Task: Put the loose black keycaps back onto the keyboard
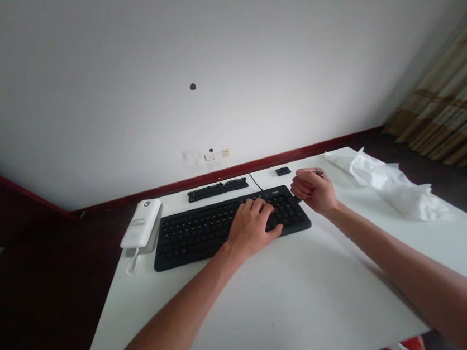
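Two grips: left [251,228] curled open on keyboard [190,237], right [313,191] shut around dark object [320,173].

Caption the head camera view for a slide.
Left hand on a black keyboard, right hand curled around something small and dark, crumpled white sheet nearby.

A white table [300,313] fills the lower view. At its far edge, around twelve o'clock, lie a black strip of keys [217,189] and a small black block [282,171]. A white power bank [140,224] with a white cable [132,263] sits at ten o'clock, crumpled white plastic [390,185] at two. Wall sockets [214,154] and a striped curtain [448,100] stand beyond.
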{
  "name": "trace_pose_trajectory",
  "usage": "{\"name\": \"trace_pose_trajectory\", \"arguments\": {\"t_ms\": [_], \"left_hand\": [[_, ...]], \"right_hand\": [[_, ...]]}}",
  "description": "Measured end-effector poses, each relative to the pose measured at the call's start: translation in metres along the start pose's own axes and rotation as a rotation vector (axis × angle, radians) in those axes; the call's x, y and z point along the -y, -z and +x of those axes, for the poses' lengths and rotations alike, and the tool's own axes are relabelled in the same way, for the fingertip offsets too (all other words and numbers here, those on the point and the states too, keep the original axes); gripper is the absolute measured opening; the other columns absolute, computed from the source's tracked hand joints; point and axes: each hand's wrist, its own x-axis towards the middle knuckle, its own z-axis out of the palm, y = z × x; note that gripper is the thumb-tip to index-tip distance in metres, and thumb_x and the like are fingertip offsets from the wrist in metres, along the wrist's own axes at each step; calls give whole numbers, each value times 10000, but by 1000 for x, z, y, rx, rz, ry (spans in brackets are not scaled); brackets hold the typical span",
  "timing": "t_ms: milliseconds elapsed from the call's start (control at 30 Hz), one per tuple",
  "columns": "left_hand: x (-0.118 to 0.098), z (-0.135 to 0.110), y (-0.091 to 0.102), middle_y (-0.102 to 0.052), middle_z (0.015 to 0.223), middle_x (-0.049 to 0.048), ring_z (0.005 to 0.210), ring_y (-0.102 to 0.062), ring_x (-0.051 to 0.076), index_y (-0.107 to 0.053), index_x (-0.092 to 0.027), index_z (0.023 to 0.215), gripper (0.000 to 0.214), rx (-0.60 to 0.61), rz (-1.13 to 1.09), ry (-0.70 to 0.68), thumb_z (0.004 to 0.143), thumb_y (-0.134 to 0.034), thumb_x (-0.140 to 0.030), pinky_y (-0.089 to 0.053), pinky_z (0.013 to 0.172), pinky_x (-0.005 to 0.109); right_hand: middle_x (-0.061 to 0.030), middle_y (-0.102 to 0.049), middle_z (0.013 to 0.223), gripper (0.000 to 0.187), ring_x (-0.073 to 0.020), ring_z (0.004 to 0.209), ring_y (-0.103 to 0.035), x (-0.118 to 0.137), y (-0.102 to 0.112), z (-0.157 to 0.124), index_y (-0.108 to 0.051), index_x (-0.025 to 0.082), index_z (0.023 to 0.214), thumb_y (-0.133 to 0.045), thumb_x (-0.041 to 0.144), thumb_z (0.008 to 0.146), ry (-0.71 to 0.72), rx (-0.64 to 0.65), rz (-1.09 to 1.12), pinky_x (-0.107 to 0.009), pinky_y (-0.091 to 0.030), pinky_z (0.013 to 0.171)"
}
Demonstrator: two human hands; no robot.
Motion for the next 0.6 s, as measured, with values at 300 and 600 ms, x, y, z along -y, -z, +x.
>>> {"name": "trace_pose_trajectory", "arguments": {"t_ms": [300, 600], "left_hand": [[-1, 0, -1, -644, 1141, 101, 1036, -569, 284, -654, -191, 1117, 343, -4, 9, 9, 901, -667, -458, -502, 914, 447], [-1, 0, -1, -642, 1143, 103, 1036, -566, 288, -656, -191, 1131, 353, 2, 12, 5, 912, -646, -468, -495, 909, 448]], "right_hand": [[68, -243, 455, 519, -60, 386, -211, -24, -6, 0, -320, 219, 483, -678, 301, 849, -56, 66, 39, -285, -113, 427], [56, -287, 462, 494, -80, 415, -264, -36, 1, 0, -389, 214, 491, -624, 319, 912, -28, 104, -86, -296, -152, 443]]}}
